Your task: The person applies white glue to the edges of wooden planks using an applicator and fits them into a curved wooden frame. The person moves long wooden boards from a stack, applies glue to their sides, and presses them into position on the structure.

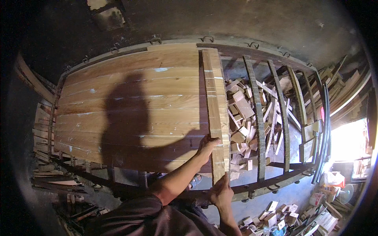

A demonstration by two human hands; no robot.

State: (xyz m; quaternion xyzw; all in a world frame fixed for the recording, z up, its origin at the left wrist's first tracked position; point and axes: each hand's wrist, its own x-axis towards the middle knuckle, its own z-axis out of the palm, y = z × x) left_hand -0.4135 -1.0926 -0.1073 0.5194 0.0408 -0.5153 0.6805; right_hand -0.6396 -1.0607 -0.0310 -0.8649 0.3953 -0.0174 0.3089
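Observation:
A long narrow wooden strip (213, 98) lies crosswise over the right end of a wide panel of glued planks (86, 114). White smears run along the plank joints. My left hand (207, 147) is closed on the strip from its left side, a little short of the near end. My right hand (222, 192) grips the near end itself, at the frame's front rail. The far end of the strip reaches the panel's back edge. The undersides of both grips are hidden. A dark shadow of my head and arm falls over the panel.
The panel rests on a metal frame with crossbars (258, 118) and a front rail (240, 195). Wood offcuts (244, 106) pile up beneath the bars. Another offcut heap (271, 218) and a small fan (345, 194) are at lower right. Boards (346, 92) lean at the right.

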